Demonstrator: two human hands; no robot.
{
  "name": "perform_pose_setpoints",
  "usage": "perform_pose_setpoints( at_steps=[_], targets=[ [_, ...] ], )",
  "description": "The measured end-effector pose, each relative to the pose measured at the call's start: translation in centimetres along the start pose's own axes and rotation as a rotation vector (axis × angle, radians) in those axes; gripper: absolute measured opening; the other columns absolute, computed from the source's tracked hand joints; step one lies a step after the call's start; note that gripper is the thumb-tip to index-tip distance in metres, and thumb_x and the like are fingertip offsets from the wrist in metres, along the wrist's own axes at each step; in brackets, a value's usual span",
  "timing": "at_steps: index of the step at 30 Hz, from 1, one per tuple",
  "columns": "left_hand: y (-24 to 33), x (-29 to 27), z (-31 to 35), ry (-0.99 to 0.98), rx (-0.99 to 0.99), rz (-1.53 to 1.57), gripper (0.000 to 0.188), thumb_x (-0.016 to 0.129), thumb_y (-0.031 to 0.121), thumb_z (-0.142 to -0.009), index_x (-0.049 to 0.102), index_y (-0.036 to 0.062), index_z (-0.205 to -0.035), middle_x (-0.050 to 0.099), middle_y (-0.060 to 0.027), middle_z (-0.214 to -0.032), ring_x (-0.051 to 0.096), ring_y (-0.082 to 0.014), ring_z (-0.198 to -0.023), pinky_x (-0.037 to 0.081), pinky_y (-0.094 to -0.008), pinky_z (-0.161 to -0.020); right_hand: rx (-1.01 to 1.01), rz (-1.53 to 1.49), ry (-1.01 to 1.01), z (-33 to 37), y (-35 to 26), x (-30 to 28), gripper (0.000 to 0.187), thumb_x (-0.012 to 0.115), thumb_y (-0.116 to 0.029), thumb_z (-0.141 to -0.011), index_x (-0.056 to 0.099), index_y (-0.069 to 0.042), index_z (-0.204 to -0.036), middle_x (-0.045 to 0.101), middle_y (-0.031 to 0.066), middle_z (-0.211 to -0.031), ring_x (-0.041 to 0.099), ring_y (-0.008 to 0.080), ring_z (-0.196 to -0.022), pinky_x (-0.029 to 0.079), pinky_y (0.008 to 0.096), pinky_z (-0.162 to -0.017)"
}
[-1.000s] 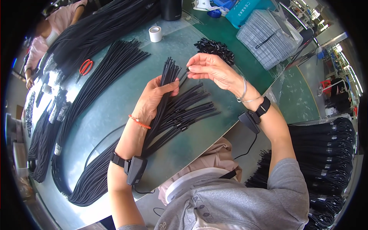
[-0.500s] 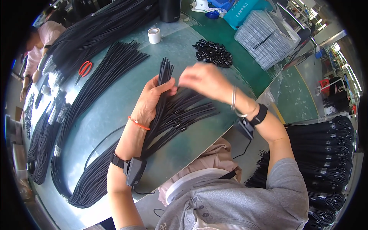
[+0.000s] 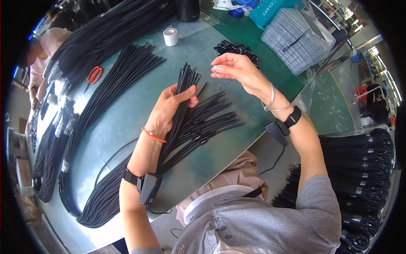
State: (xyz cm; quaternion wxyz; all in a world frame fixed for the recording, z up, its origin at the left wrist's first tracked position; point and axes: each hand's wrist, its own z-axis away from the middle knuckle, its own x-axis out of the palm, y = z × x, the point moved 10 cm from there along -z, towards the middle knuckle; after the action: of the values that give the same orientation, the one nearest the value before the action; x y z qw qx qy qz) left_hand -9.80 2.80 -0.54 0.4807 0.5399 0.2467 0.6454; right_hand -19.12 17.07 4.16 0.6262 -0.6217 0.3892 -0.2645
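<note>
My left hand (image 3: 171,103) is closed around a bundle of thin black cords (image 3: 186,80), whose cut ends stick up above the thumb. More black cords (image 3: 215,120) fan out to the right beneath that hand, and some carry small black sleeves partway along. My right hand (image 3: 239,72) is raised over the table, right of the bundle and apart from it. Its fingers are stretched out, with nothing visible between them. Just behind it lies a heap of small black tube pieces (image 3: 237,48), partly covered by the hand.
Across the table (image 3: 122,114) lie a long cord bundle (image 3: 114,89), red-handled scissors (image 3: 94,76) and a white tape roll (image 3: 170,37). A black cylinder (image 3: 187,9) and clear plastic trays (image 3: 292,40) stand at the back. Bundled cords (image 3: 359,182) hang at right. Another person (image 3: 48,46) works at far left.
My right hand has moved away from the cord ends, to the right and slightly up toward the heap, its fingers straightening. The left hand keeps its hold; the cord tips have spread a little.
</note>
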Motion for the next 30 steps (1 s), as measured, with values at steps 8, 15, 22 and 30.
perform_pose_setpoints(
  at_steps=[8, 15, 22, 30],
  targets=[
    [0.2, -0.1, -0.1, 0.031, 0.012, -0.015, 0.022, 0.073, 0.015, -0.086, 0.061, 0.0005, -0.098, 0.063, -0.0043, -0.078, 0.059, -0.0089, -0.068, 0.049, -0.0204, -0.064, 0.181, -0.303, -0.049, 0.5, -0.5, 2.9, 0.023, 0.068, -0.019, -0.089, 0.062, -0.003, -0.105, 0.067, 0.0094, -0.101, 0.067, 0.0177, -0.097, 0.052, 0.0255, -0.086],
    [-0.2, -0.2, 0.1, -0.019, -0.079, 0.029, 0.022, 0.072, 0.012, -0.085, 0.061, 0.0002, -0.099, 0.063, -0.0038, -0.079, 0.061, -0.0088, -0.072, 0.051, -0.0204, -0.068, 0.157, -0.266, -0.074, 0.4, -0.8, 3.1, 0.023, 0.068, -0.018, -0.089, 0.062, -0.003, -0.105, 0.067, 0.0089, -0.103, 0.066, 0.0174, -0.098, 0.052, 0.0258, -0.087],
    [0.0, -0.1, -0.1, -0.033, -0.056, 0.056, 0.015, 0.069, 0.008, -0.086, 0.062, 0.0008, -0.097, 0.066, -0.0054, -0.079, 0.064, -0.0105, -0.068, 0.054, -0.0203, -0.067, 0.178, -0.291, -0.023, 1.1, -0.1, 2.0, 0.020, 0.068, -0.015, -0.089, 0.062, -0.003, -0.105, 0.066, 0.0064, -0.105, 0.066, 0.0156, -0.098, 0.052, 0.0253, -0.087],
    [-0.1, -0.2, -0.3, -0.010, -0.013, 0.032, 0.018, 0.074, 0.009, -0.082, 0.062, 0.0020, -0.095, 0.065, -0.0034, -0.081, 0.061, -0.0094, -0.070, 0.051, -0.0202, -0.064, 0.150, -0.274, -0.068, 1.2, -1.6, 2.9, 0.017, 0.067, -0.012, -0.089, 0.062, -0.004, -0.104, 0.066, 0.0051, -0.102, 0.065, 0.0140, -0.097, 0.052, 0.0250, -0.087]
  ],
)
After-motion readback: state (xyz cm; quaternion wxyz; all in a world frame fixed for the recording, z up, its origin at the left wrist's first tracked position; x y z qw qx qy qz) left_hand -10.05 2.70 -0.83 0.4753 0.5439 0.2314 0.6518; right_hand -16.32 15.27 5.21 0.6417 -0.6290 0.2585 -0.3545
